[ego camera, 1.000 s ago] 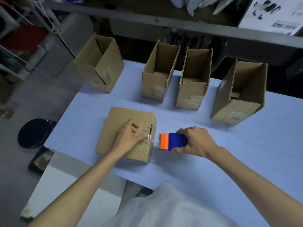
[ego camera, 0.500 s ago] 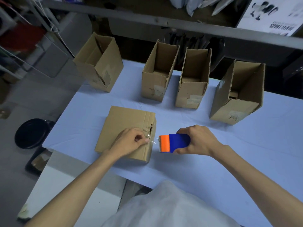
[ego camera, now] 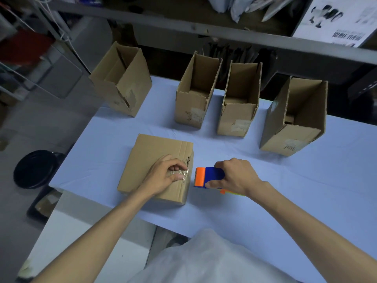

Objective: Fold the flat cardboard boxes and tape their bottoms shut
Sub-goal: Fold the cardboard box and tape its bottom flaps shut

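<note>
A folded cardboard box (ego camera: 151, 160) lies on its side at the near left of the pale blue table (ego camera: 306, 190). My left hand (ego camera: 163, 176) rests on the box's top, and its fingertips press a strip of clear tape (ego camera: 181, 173) down near the box's right edge. Just right of the box, my right hand (ego camera: 236, 176) grips a blue and orange tape dispenser (ego camera: 208, 176), its orange end facing the box.
Several upright open cardboard boxes stand along the back: one at the table's left corner (ego camera: 122, 82), two side by side in the middle (ego camera: 195, 92) (ego camera: 238, 103), one at the right (ego camera: 293, 117). A black round bin (ego camera: 34, 168) sits on the floor at left. A metal shelf beam (ego camera: 204, 31) runs behind.
The tape that stretched between dispenser and box is now cut and lies flat on the box under my left fingers. My right hand has stayed beside the box with the dispenser.
</note>
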`<move>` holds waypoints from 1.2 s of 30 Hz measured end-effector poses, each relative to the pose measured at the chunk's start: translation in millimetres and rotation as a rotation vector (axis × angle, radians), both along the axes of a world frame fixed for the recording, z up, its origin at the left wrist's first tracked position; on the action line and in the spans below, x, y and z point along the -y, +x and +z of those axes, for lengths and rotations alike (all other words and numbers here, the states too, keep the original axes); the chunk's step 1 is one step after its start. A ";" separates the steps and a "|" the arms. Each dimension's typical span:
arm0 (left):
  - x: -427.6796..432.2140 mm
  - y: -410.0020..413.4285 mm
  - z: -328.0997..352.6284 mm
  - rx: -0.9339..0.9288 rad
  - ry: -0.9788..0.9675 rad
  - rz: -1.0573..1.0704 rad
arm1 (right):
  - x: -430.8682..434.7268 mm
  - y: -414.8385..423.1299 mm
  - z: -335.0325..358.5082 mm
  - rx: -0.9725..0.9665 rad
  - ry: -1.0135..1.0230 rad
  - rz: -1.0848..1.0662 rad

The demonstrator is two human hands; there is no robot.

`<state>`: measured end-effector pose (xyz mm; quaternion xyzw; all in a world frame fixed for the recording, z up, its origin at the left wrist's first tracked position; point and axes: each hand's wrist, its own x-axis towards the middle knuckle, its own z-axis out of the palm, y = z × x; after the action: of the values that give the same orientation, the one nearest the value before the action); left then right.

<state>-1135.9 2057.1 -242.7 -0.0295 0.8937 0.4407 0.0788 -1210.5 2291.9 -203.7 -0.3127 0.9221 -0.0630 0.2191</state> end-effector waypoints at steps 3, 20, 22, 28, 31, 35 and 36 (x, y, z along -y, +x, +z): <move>-1.6 -0.3 -1.7 -0.003 0.014 -0.005 | 16.1 -0.3 1.8 -0.029 0.056 0.006; -6.2 -2.5 -7.8 -0.215 -0.536 -0.418 | -7.0 -29.0 36.0 -0.099 -0.048 -0.197; -11.9 -3.0 -3.3 -0.272 -0.650 -0.442 | -15.4 -26.7 30.6 -0.018 -0.159 -0.265; -31.0 -9.1 11.8 0.146 0.056 0.147 | -35.3 -18.1 26.3 0.144 -0.455 -0.314; -50.2 -15.5 36.9 0.403 0.628 0.363 | -37.8 -10.4 35.7 0.245 -0.608 -0.310; -62.3 -11.1 53.4 0.434 0.862 0.323 | -35.4 -3.9 48.8 0.288 -0.735 -0.311; -62.7 -10.5 54.9 0.413 0.860 0.321 | -34.9 -3.6 51.4 0.302 -0.759 -0.322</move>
<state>-1146.4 2119.8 -187.8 -0.2182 0.5811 0.7606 0.1901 -1214.2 2326.8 -152.3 -0.2108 0.8283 -0.4755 0.2084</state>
